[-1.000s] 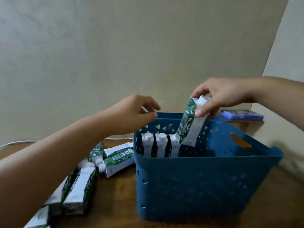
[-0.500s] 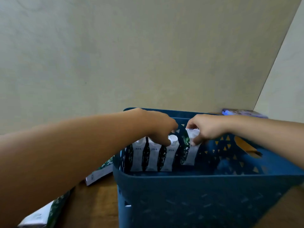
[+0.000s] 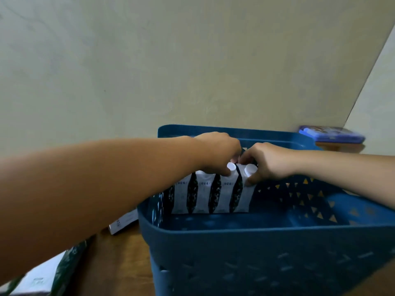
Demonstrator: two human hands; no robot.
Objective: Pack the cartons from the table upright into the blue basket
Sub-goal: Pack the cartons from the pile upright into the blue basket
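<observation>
The blue basket stands on the wooden table, its front wall filling the lower right. Inside, along its far left wall, a row of several white-and-green cartons stands upright with white caps on top. My right hand grips the top of the rightmost carton, which stands against the row. My left hand rests its fingers on the tops of the neighbouring cartons. My left forearm hides most of the table to the left.
More cartons lie flat on the table left of the basket: one by the basket's corner, another at the bottom left. A blue flat case sits on a ledge at the back right. The basket's right half holds nothing.
My right hand has lowered the tilted carton into the basket and pressed it upright against the row. My left hand came in onto the carton tops. The view has moved closer.
</observation>
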